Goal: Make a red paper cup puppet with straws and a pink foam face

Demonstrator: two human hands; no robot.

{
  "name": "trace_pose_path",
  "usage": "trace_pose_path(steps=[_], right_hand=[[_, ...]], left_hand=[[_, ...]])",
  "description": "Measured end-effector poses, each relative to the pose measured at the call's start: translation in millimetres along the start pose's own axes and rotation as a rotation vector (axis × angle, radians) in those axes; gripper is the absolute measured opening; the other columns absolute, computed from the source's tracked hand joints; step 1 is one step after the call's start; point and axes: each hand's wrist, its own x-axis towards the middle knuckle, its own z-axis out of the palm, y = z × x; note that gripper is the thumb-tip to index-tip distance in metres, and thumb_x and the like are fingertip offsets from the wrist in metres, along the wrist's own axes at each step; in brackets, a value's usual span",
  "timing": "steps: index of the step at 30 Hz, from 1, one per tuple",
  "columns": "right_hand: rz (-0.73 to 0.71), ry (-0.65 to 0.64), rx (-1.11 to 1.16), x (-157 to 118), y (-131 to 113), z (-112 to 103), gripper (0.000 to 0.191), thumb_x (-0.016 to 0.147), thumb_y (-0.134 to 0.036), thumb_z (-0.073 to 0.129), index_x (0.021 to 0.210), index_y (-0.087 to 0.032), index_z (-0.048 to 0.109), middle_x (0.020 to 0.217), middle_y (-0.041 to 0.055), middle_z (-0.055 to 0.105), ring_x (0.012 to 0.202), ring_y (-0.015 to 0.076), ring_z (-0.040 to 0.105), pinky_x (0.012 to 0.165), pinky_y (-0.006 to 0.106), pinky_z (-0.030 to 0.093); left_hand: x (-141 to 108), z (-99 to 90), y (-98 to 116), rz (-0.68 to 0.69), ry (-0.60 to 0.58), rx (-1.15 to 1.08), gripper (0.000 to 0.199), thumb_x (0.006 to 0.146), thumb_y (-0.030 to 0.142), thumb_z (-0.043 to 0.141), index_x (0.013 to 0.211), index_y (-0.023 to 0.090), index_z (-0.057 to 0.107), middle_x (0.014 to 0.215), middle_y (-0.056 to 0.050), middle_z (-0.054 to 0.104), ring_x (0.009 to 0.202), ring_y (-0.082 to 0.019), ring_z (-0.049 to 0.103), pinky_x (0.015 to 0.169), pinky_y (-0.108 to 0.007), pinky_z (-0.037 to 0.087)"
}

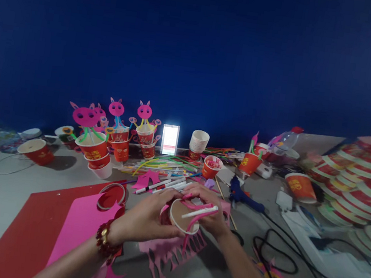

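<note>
A paper cup (184,217) is tilted with its open rim toward me, between both hands. My left hand (149,214) wraps round the cup's left side, its thumb along the near rim. My right hand (210,211) is closed at the cup's right side. Pink fuzzy stems (198,216) and a white stick (200,211) cross the rim by the right fingers. Beneath the hands lies a cut-out pink sheet (172,259). Left of them are a bright pink sheet (79,223) and a red sheet (30,223).
Cups with pink animal figures (93,146) stand at the back left. Markers (165,186) lie beyond my hands. A blue glue gun (244,197) with a black cord (282,235) is on the right, near tall stacks of red cups (369,183).
</note>
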Motion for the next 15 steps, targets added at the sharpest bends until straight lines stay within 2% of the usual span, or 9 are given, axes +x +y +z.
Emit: trace_pose_path(steps=[10,15], right_hand=[[0.001,0.009,-0.027,-0.3,-2.1,-0.7,0.029,0.084,-0.051,0.072,0.084,-0.021,0.07,0.086,0.0085,0.07,0.079,0.0243,0.066,0.068,0.035,0.055],[-0.013,0.018,-0.029,0.6,-3.0,-0.4,0.024,0.085,-0.045,0.072,0.085,-0.021,0.07,0.086,0.0085,0.07,0.08,0.0239,0.067,0.069,0.035,0.056]], left_hand=[[-0.2,0.7,-3.1,0.0,-0.002,-0.008,0.061,0.077,0.045,0.079,0.127,0.024,0.052,0.127,-0.008,0.064,0.113,-0.026,0.063,0.097,-0.037,0.049],[0.6,-0.5,-1.7,0.019,-0.002,-0.021,0.061,0.077,0.044,0.079,0.128,0.023,0.052,0.126,-0.007,0.064,0.112,-0.025,0.062,0.096,-0.035,0.048]])
